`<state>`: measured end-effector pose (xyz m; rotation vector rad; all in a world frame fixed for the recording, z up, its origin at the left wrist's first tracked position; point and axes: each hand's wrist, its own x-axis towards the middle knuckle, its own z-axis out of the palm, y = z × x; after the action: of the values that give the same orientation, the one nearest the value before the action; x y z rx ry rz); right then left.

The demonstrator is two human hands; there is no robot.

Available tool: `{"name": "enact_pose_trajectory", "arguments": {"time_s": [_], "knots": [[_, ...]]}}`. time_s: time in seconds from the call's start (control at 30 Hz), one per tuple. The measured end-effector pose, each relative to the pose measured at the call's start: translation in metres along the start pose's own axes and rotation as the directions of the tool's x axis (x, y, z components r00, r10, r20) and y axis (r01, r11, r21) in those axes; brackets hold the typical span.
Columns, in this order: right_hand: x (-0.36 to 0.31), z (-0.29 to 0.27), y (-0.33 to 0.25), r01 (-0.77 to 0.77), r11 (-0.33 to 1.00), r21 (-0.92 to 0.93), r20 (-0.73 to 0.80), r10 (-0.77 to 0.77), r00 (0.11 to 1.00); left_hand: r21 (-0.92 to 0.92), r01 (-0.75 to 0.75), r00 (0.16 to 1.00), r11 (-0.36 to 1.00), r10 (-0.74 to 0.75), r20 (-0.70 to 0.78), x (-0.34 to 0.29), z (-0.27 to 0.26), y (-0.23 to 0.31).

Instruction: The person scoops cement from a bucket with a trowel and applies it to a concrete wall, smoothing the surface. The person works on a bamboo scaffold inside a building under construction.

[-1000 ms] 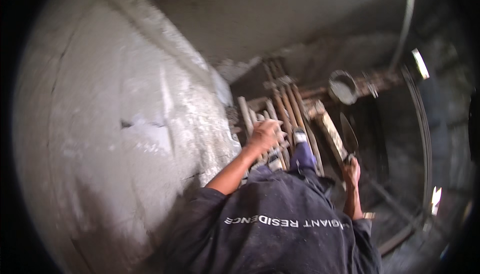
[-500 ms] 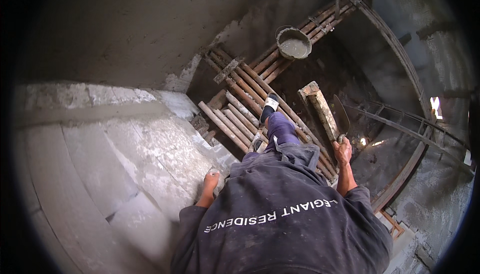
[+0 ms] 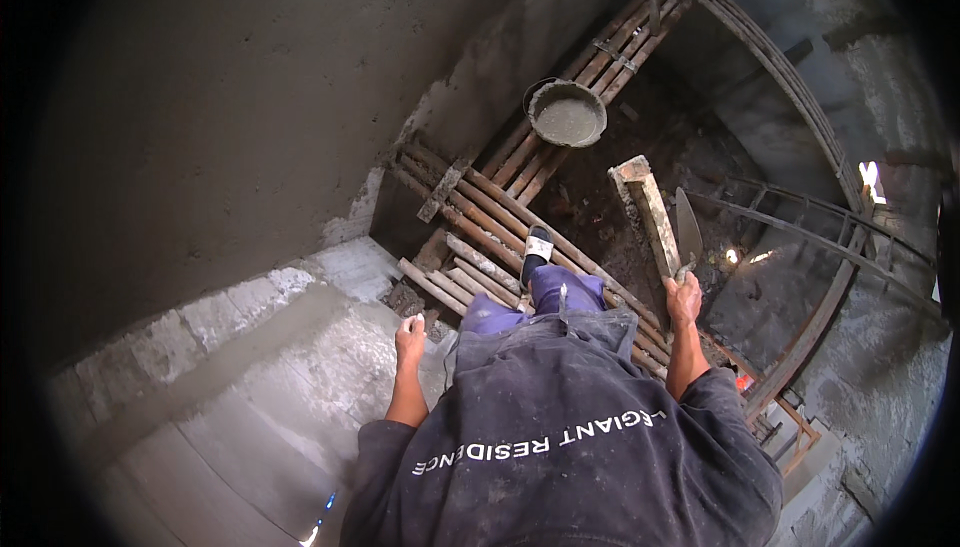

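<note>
My right hand [image 3: 683,299] is closed round the handle of a pointed trowel [image 3: 688,229], its blade turned away from me. Close beside the blade, a long mortar-caked wooden piece [image 3: 655,215] reaches down to the same hand and seems held with the trowel; the exact grip is hidden. On the other side, my left hand [image 3: 410,335] is raised over the pale ledge with curled fingers. Whether anything small lies in them does not show. Farther off, a bucket [image 3: 568,115] of wet grey mortar stands on bamboo poles [image 3: 618,65].
Under my feet runs a platform of bamboo poles [image 3: 490,209], with a deep drop at its right. A grey plastered wall [image 3: 230,127] rises at the left above a pale ledge [image 3: 270,357]. Bamboo rails [image 3: 800,247] cross the right side.
My view has shifted, so the bucket and platform sit lower and farther left. My left hand has moved up and forward from beside my body. The trowel and wooden piece stay at my right hand.
</note>
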<state>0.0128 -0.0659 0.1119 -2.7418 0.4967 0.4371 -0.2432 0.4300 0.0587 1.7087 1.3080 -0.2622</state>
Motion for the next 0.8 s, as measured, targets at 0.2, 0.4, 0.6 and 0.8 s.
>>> {"name": "enact_pose_trajectory", "arguments": {"time_s": [0.2, 0.4, 0.6, 0.8], "knots": [[0.042, -0.008, -0.049, -0.019, 0.999, 0.043, -0.121, 0.024, 0.992, 0.244, 0.055, 0.996, 0.968, -0.071, 0.055, 0.024, -0.013, 0.001], [0.066, -0.009, -0.085, -0.132, 0.989, 0.070, -0.109, 0.139, 0.984, 0.178, 0.098, 0.992, 0.979, -0.110, 0.061, 0.084, -0.036, 0.015], [0.103, 0.005, -0.127, -0.110, 0.992, 0.057, -0.212, 0.120, 0.970, 0.206, 0.041, 0.992, 0.978, -0.064, 0.106, 0.181, -0.053, 0.103], [0.212, 0.025, -0.208, -0.126, 0.992, -0.014, -0.154, 0.123, 0.980, 0.134, -0.055, 0.992, 0.989, 0.039, 0.121, 0.257, -0.046, 0.167]]}}
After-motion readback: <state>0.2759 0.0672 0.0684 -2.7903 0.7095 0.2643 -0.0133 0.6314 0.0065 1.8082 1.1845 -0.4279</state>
